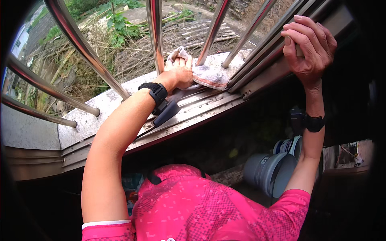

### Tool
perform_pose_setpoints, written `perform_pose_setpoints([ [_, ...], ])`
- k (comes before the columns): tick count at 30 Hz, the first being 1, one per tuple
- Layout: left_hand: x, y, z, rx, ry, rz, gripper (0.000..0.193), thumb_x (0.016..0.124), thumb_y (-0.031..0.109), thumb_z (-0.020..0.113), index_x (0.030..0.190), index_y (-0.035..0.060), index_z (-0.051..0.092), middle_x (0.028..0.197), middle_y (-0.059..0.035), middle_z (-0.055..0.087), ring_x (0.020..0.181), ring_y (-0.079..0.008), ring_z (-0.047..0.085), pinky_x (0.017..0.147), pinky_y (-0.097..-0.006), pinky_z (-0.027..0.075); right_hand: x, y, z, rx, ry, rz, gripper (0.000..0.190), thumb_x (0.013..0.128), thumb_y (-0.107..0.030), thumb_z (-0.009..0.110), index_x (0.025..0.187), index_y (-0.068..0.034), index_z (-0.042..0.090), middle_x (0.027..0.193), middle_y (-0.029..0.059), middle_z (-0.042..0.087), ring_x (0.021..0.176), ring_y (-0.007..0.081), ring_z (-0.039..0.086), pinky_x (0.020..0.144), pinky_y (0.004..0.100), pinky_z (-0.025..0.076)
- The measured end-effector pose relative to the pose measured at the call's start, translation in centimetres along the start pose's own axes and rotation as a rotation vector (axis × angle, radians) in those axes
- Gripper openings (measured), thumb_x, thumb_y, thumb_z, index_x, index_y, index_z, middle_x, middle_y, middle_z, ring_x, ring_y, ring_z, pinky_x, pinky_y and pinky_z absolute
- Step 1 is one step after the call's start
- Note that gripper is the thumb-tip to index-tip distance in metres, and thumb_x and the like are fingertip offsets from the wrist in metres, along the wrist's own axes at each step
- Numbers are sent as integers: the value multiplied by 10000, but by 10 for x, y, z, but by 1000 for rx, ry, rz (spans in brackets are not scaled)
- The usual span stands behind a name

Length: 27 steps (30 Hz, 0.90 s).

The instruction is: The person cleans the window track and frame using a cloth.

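My left hand (180,73) is on a whitish cloth (211,75) with a reddish-brown stripe, on the window's outer sill (80,120). One part of the cloth bunches up past my fingertips, and another lies flat to the right, beside the metal bars. My palm and thumb are partly hidden. Higher up at the right, the fingers of my right hand (313,48) curl over the edge of the dark metal window frame (271,60). Each wrist wears a black strap with a small device, the left one (153,93) close above the sliding track (193,105).
Upright stainless steel bars (155,36) rise from the sill; dry stalks and green plants (120,30) lie beyond. Below the window, in shadow, a grey bucket (262,171) stands near my right arm, with another container (283,146) behind it. A cable runs from the left wrist device.
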<state>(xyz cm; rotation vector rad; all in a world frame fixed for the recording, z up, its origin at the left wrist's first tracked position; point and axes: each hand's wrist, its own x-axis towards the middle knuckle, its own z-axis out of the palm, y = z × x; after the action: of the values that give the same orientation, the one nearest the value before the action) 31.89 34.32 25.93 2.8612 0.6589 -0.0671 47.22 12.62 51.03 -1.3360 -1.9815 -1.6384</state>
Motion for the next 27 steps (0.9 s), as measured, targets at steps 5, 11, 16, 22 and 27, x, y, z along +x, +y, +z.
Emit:
perform_pose_setpoints([
  [5,-27,21,-24,15,-179,-34,633,848,259,443,1367,-100,404,1468,-375,284,1361,-496,324,1061,-628,311,0,1,2,5,22,-8,94,747,-115,732,796,-177,682,858,-56,701,965,117,669,919,297,423],
  [11,-88,15,-50,-169,-7,343,266,783,185,566,901,-39,648,705,-244,638,693,-429,648,664,-506,533,-1,0,4,12,41,16,92,745,-115,727,791,-181,681,860,-61,697,971,114,664,921,306,426],
  [16,-128,2,-63,-112,-32,135,557,770,117,588,1314,32,505,955,-292,652,766,-419,672,672,-488,561,-2,1,2,12,35,14,92,747,-108,727,789,-173,676,855,-52,694,962,123,666,921,313,428],
  [22,-68,15,-11,-31,621,518,657,826,199,622,1404,-2,384,1234,-283,532,1049,-421,597,956,-471,469,6,-4,-3,49,56,21,89,751,-93,723,790,-154,672,831,-37,690,945,147,673,908,316,436],
  [27,-46,29,-14,-106,-78,298,701,875,419,585,1460,128,332,1261,-303,529,1051,-435,608,951,-519,466,-3,-2,1,59,20,33,105,790,-70,703,842,-155,667,902,-28,705,1022,158,663,963,330,421],
])
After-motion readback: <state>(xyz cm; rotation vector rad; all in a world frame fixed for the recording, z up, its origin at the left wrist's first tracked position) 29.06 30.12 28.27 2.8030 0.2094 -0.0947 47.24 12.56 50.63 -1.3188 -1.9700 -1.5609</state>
